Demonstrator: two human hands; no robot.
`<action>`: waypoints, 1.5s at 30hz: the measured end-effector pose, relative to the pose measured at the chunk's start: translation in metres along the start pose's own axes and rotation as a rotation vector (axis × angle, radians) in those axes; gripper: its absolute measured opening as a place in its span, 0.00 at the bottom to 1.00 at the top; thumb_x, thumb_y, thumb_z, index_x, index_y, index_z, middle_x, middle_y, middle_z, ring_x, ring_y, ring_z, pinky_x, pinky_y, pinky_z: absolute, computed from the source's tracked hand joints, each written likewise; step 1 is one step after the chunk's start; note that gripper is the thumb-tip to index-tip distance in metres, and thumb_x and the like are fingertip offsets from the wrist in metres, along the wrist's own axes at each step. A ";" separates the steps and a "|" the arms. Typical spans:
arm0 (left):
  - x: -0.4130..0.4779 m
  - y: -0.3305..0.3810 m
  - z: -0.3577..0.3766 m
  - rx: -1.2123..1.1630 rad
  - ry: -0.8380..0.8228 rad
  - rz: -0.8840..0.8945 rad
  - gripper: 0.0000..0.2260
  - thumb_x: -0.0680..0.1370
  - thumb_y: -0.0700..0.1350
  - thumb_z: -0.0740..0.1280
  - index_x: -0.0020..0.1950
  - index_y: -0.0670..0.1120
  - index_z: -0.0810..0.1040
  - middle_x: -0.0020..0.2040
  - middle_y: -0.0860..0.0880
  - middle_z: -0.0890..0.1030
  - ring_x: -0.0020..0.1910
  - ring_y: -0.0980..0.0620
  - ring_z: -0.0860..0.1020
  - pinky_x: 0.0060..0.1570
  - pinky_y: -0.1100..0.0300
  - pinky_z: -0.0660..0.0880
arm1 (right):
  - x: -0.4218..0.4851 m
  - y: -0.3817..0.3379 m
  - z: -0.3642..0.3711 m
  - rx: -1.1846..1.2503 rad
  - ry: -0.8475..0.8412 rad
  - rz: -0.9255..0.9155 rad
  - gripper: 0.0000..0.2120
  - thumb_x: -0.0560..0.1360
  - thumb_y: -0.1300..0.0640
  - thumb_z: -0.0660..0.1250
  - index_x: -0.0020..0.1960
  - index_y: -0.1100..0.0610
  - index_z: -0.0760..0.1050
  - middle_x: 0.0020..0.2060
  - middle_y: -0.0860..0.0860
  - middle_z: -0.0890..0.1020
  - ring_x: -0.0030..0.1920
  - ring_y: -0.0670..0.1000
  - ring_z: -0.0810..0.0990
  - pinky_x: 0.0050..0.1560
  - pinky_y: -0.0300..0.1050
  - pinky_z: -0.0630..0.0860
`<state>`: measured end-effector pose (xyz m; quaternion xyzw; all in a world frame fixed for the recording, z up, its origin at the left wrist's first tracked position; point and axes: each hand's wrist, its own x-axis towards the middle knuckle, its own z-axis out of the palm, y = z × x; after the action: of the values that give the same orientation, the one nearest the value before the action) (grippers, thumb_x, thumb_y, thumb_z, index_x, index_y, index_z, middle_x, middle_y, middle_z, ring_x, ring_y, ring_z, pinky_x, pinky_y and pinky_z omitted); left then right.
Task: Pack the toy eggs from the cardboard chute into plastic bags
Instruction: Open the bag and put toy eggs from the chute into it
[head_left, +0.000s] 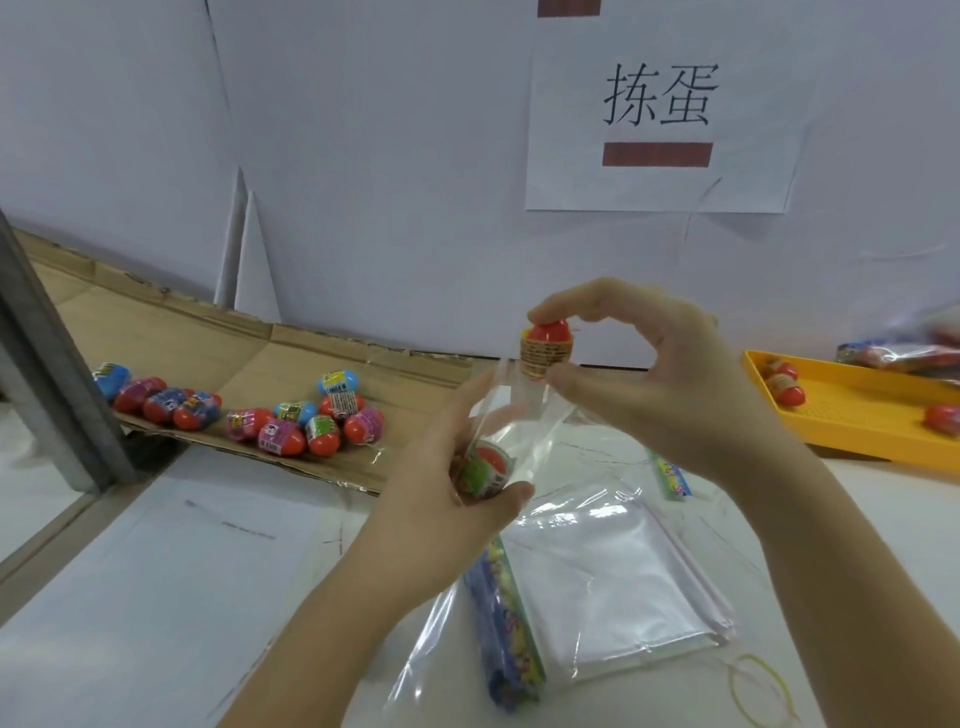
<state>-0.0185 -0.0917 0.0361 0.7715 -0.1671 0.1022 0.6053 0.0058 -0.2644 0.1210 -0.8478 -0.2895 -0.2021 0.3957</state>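
The top egg (545, 349) showed red, banded in tan with fine dark print. The bagged egg (485, 470) flashed red under a green wrap, the bag (524, 410) clear. The chute eggs (283, 437) ran red and blue with pink, green and yellow labels on brown cardboard (260, 353). The tray (852, 410) was orange-yellow; the sign (660, 104) white with black characters and a dark red bar.

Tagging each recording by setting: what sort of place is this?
Probably a hand-packing station in a small workshop or factory. A cardboard chute holds wrapped toy eggs, a stack of clear plastic bags lies ready on the table, and a yellow tray holds more eggs.
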 end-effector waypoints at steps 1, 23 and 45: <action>0.000 0.001 0.000 -0.028 -0.008 0.002 0.37 0.71 0.31 0.73 0.71 0.61 0.65 0.58 0.66 0.79 0.49 0.63 0.79 0.48 0.71 0.75 | 0.000 0.000 -0.001 -0.028 -0.010 0.009 0.08 0.68 0.47 0.67 0.46 0.37 0.77 0.48 0.31 0.79 0.59 0.37 0.71 0.67 0.57 0.63; 0.000 0.009 0.004 -0.414 -0.007 -0.105 0.36 0.63 0.40 0.75 0.68 0.58 0.69 0.53 0.55 0.84 0.50 0.49 0.84 0.44 0.65 0.79 | 0.006 0.023 0.025 0.702 -0.090 0.375 0.36 0.52 0.53 0.81 0.59 0.51 0.75 0.39 0.51 0.85 0.41 0.51 0.84 0.48 0.47 0.78; 0.009 0.007 0.001 -0.635 0.214 -0.215 0.09 0.67 0.49 0.76 0.46 0.50 0.86 0.47 0.46 0.86 0.47 0.47 0.85 0.45 0.59 0.81 | 0.003 0.014 0.041 0.709 -0.126 0.364 0.09 0.65 0.67 0.76 0.40 0.54 0.82 0.33 0.50 0.84 0.34 0.45 0.81 0.38 0.34 0.75</action>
<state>-0.0126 -0.0949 0.0454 0.5429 -0.0441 0.0611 0.8364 0.0216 -0.2386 0.0902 -0.7068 -0.2104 0.0362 0.6744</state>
